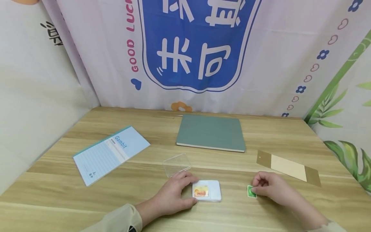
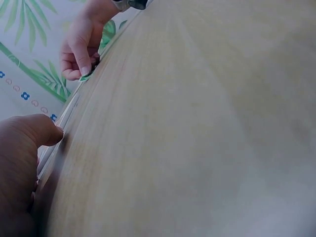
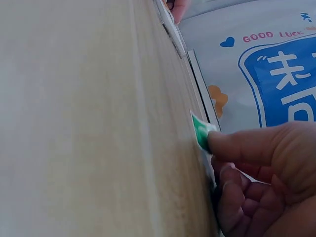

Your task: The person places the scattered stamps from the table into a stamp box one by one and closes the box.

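A flat white rectangular case with a small yellow-orange picture square on its left half lies on the wooden table. My left hand grips its left end, thumb at the near corner and fingers at the far one. Off to the right, my right hand pinches a small green square with a white border between thumb and curled fingers, close over the tabletop. In the right wrist view the green square stands tilted, its lower part hidden by the thumb.
Just beyond my left hand lies a clear plastic lid. A grey-green notebook is at the back middle, a light blue notebook at the left. Past my right hand lies a brown and cream strip. Printed curtains hang behind the table.
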{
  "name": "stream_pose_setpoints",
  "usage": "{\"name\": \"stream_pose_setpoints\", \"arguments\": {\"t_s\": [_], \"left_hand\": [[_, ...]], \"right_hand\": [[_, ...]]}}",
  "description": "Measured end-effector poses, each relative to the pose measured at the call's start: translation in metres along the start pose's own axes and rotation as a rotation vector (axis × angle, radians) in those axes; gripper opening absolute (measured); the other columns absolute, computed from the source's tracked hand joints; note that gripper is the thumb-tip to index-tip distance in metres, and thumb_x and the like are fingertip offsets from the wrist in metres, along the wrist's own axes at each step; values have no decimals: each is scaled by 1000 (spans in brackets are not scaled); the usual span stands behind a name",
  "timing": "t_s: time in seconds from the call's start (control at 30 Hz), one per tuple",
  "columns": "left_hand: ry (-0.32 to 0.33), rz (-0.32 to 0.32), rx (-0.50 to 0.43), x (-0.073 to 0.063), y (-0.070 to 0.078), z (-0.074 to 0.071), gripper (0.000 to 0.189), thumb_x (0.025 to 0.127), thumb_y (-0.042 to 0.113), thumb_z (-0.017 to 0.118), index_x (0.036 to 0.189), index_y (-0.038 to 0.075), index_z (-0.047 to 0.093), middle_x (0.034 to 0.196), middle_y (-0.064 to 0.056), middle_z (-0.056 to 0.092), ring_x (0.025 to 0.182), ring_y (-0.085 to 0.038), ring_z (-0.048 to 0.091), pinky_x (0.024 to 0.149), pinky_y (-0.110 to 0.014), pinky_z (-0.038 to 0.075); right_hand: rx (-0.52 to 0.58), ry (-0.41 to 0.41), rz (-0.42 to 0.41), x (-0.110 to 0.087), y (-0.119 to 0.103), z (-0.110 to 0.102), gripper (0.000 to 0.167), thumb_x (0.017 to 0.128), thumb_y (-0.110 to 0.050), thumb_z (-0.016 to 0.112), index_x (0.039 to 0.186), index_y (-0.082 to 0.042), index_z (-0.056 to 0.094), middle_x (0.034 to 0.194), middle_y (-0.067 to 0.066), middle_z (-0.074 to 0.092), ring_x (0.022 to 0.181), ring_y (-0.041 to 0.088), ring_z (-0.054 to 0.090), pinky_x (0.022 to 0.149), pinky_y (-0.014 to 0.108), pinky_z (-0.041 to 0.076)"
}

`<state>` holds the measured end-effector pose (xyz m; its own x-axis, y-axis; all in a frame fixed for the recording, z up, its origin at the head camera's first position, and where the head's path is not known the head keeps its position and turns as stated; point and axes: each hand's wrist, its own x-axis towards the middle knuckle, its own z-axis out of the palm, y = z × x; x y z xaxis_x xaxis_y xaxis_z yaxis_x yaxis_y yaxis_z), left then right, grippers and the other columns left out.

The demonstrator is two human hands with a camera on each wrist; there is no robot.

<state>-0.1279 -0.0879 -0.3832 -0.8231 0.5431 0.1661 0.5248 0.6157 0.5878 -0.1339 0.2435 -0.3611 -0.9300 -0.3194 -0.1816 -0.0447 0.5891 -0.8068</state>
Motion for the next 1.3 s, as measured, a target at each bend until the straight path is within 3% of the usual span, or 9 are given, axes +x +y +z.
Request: {"name": "stream_pose_setpoints", "arguments": {"t_s": [0.2, 0.47, 1.3], "left_hand": [[4, 5, -1, -1, 0, 0, 47, 75, 28, 72, 119, 14, 60, 116, 7, 52, 110, -13, 47, 96, -37, 41], [19, 13, 1, -2, -1, 1, 47, 74, 28, 73, 118, 15, 60, 115, 7, 52, 109, -13, 47, 95, -37, 41], [31, 20, 24, -3, 0, 1, 47, 74, 28, 73, 118, 14, 61, 114, 6, 52, 111, -14, 47, 97, -37, 40]], "right_hand": [[148, -92, 14, 4, -6, 2, 24, 82, -16, 67, 89, 3, 54, 73, 3, 49, 60, 9, 44, 49, 19, 39], [240, -162, -26, 12, -15, 12, 24, 82, -14, 66, 89, 5, 54, 71, 1, 48, 59, 8, 44, 50, 19, 40], [263, -233, -62, 32, -38, 39, 19, 82, -11, 65, 88, 5, 55, 70, 0, 47, 58, 9, 43, 50, 20, 38]]}}
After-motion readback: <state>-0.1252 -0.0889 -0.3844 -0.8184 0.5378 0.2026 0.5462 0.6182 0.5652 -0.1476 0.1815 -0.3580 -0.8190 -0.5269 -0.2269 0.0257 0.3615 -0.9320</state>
